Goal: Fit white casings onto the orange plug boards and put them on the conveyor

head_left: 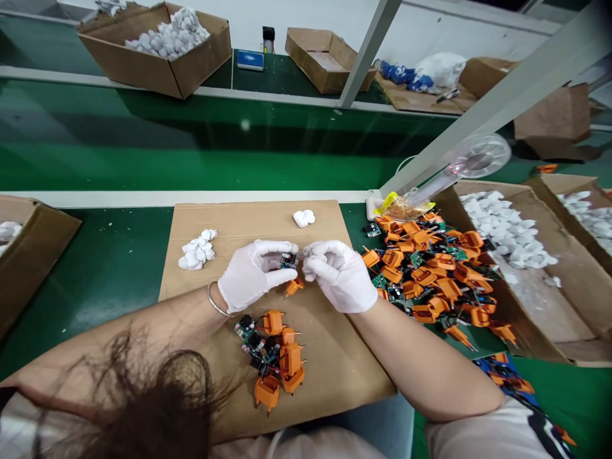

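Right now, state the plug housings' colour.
Orange: the plastic two-pin plug housings, best in the head view.

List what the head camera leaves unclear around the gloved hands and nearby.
Head view:
Circuit board in the left hand: its parts are too small to read.
Right hand: its gloved fingers hide whatever they pinch.
Left forearm: partly hidden by loose hair.
Cardboard box: cut off by the left frame edge.

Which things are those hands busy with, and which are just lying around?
Busy with: left hand holding a small circuit board; right hand right beside it; orange plug; pile of orange plugs.
Just lying around: white lumps; cardboard box; blue scale; little fan.
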Available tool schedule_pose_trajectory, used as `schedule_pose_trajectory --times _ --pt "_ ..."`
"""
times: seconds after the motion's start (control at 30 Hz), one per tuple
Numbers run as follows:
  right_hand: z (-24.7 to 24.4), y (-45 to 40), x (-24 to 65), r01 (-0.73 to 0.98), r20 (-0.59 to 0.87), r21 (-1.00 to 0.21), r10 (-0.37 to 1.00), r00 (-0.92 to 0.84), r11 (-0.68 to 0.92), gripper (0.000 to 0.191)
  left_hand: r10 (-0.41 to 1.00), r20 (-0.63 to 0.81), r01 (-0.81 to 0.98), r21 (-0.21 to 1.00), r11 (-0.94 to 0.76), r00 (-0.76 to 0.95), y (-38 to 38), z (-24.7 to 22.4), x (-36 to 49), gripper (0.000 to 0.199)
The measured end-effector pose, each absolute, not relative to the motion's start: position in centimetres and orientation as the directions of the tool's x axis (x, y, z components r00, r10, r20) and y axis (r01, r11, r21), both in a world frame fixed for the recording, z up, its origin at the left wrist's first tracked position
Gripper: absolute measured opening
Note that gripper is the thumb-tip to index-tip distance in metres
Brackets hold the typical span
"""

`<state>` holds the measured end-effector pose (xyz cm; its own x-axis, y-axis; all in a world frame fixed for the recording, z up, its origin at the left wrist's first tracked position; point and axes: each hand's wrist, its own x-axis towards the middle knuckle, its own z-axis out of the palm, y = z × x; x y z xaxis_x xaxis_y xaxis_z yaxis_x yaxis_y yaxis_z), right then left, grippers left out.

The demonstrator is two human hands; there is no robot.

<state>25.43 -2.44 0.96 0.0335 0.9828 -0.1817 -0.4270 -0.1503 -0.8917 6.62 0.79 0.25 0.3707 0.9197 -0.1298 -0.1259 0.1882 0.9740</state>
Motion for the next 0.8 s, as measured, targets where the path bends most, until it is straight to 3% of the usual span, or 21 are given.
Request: schedule_pose_trajectory --times 0.13,0.3,0.4,0.8 --pt "1.0 -2.5 25.8 -0.383 -0.251 -0.892 0.968 -0.021 -0.240 0.040 0.893 -0.105 -0.116 0.978 0.172 0.438 0.6 0.1 6.6 0.045" --pt "1.1 -2.5 25.9 -0.444 -0.200 -0.881 0.979 0.037 -0.163 0.040 0.932 -0.027 -0.043 0.998 0.046 0.362 0.7 -0.3 6.4 0.044" --pt "1.1 -2.4 26.1 -0.460 -0.248 -0.860 0.969 0.001 -0.220 0.045 0.926 0.024 -0.058 0.998 -0.003 0.377 0.8 -0.7 6.3 0.040" --pt "1.7 -2.4 26.0 -0.393 -0.290 -0.860 0.945 -0.151 -0.327 0.035 0.872 0.214 -0.109 0.977 -0.185 0.440 0.7 -1.9 6.2 0.038"
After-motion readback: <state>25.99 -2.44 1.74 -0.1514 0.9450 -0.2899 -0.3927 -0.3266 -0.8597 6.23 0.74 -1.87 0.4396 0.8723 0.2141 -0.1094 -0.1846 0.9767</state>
